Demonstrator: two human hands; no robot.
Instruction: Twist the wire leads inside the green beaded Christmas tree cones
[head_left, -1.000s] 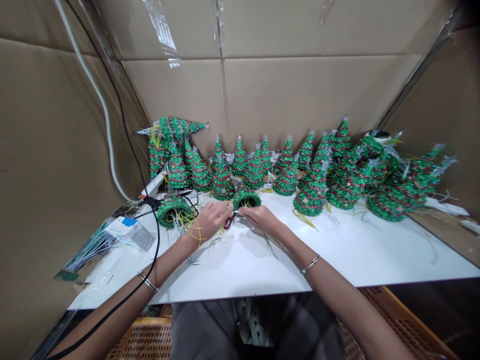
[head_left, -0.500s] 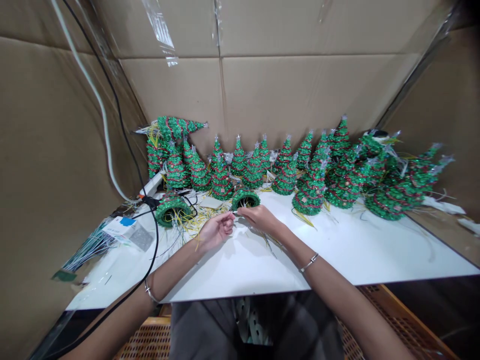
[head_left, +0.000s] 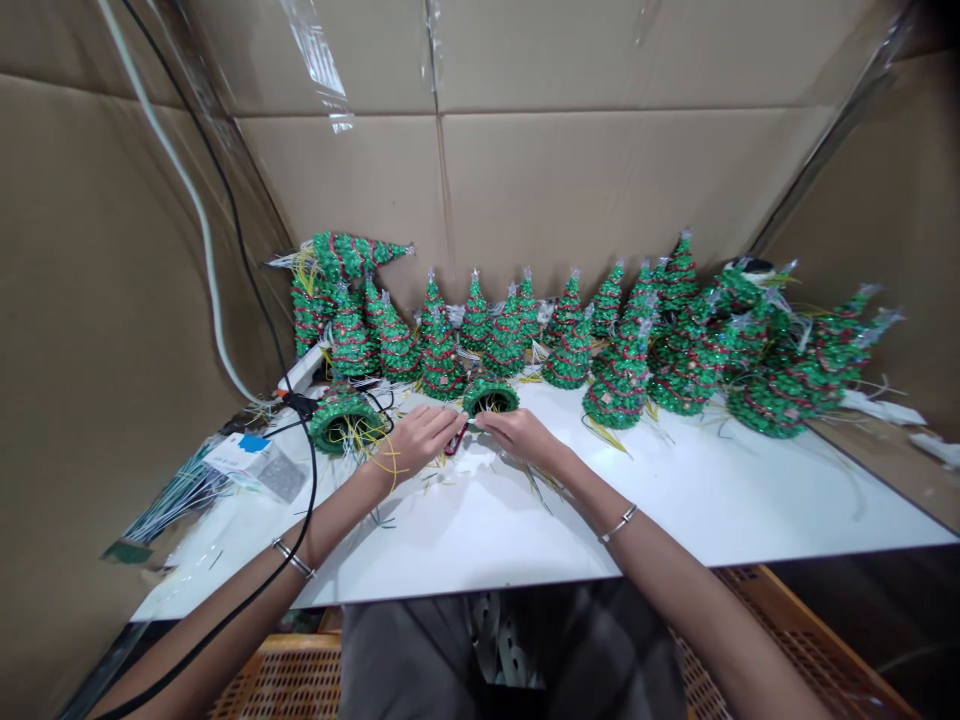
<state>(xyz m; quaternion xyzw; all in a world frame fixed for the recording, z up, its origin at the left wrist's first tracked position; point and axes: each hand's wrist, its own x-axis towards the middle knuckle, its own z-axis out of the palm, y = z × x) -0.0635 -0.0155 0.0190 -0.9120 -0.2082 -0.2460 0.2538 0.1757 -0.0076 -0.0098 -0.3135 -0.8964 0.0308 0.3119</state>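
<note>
So the small tree (head_left: 486,387) is lying on its side mid-table, open base facing near, long axis seemingly running away toward the far side. It's just beyond both hands, and the right hand (head_left: 519,434) is the nearer one, right at the base's near edge. Its fingertips are pinched together, apparently on a thin wire, though that's tiny at this size. Left hand (head_left: 421,440) is palm down just left, fingertips almost meeting the right's; can't tell if it's gripping anything. It half covers a red tool (head_left: 453,443), so no clue what kind. The tree's tip is hidden behind its base and the upright trees (head_left: 442,365). Further left, another lying tree (head_left: 341,398) spills yellow wires (head_left: 350,433), partly blocked by the left hand.
</note>
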